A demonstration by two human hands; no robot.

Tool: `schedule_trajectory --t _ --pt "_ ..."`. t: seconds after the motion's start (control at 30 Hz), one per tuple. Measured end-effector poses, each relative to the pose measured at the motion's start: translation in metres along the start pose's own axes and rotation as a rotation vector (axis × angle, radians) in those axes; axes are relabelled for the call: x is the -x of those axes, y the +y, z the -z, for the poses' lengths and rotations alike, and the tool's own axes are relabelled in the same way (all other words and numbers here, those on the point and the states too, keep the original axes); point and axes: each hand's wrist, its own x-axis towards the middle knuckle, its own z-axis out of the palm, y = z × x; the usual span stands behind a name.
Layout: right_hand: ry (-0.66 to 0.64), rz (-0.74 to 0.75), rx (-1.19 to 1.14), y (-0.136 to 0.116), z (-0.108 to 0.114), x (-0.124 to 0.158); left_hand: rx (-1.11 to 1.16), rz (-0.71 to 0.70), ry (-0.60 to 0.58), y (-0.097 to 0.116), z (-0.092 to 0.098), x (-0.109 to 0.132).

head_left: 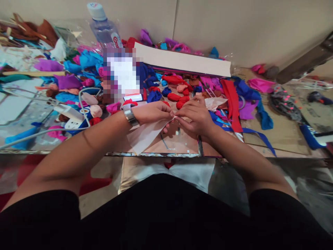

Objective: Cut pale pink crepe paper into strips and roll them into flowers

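Observation:
My left hand, with a metal watch on its wrist, pinches one end of a pale, thin strip that looks like crepe paper. The strip slants down to the left and widens towards the table edge. Against the left fingertips, my right hand is closed in a pinch on the strip's narrow tip. What exactly lies between the fingertips is too small to make out. Just beyond the hands are red rolled pieces, and a loose pale scrap is beside the right hand.
A phone with a lit screen leans before a bottle. A long cream board lies at the back. Coloured crumpled pieces crowd the left. A white cable, red strip and blue ribbon surround the work area.

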Motion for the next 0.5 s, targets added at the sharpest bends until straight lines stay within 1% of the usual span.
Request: schedule_trajectory --t 0.07,0.13,0.3,0.5 --pt "0.008 -0.003 0.012 0.0 -0.001 0.0 0.046 -0.011 -0.015 -0.002 0.001 0.0" --pt "-0.004 -0.014 0.017 0.0 -0.002 0.0 0.018 -0.036 0.008 -0.004 0.003 -0.001" --pt "-0.059 -0.048 0.037 -0.002 0.001 -0.002 -0.317 -0.102 0.223 -0.003 0.004 -0.003" --pt "-0.049 -0.082 0.07 -0.003 0.003 -0.004 -0.566 -0.143 0.418 0.002 -0.008 -0.001"
